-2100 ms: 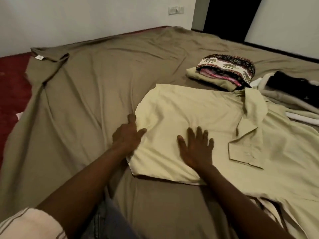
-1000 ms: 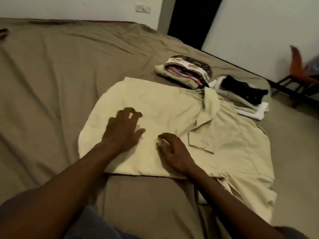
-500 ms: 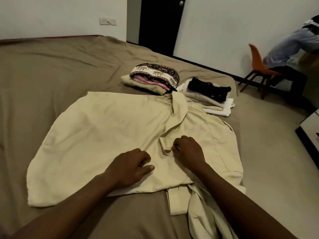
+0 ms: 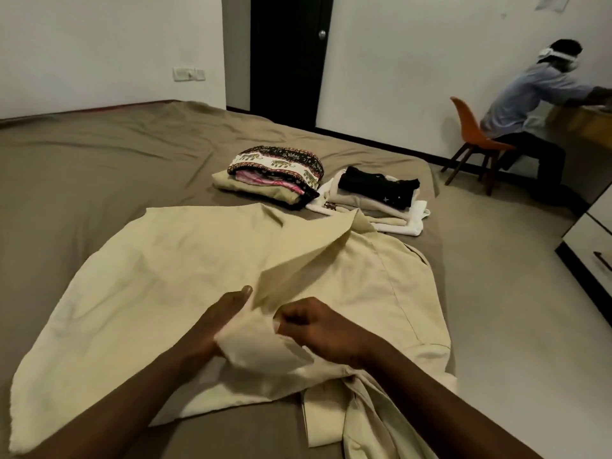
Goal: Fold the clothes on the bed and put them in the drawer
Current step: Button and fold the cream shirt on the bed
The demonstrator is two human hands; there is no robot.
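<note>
A pale yellow shirt [image 4: 185, 276] lies spread over the brown bed [image 4: 82, 167], its collar toward the far side. My left hand [image 4: 218, 321] and my right hand [image 4: 314, 326] sit close together at the shirt's near middle. Both grip a raised flap of its front panel, which lifts off the bed up toward the collar. Beyond the shirt a folded stack topped by an elephant-print cloth [image 4: 276, 168] rests on the bed. A second folded pile with a black garment on top [image 4: 377, 190] lies to its right.
A white drawer unit [image 4: 592, 240] with a dark base stands at the right edge. A person sits on an orange chair [image 4: 473, 134] at a desk in the far right corner. A dark door [image 4: 288, 54] is behind the bed. Bare floor runs along the bed's right side.
Both hands went from pressing the shirt flat to gripping its front panel and lifting it. My view has swung right, bringing the seated person and drawer unit into sight.
</note>
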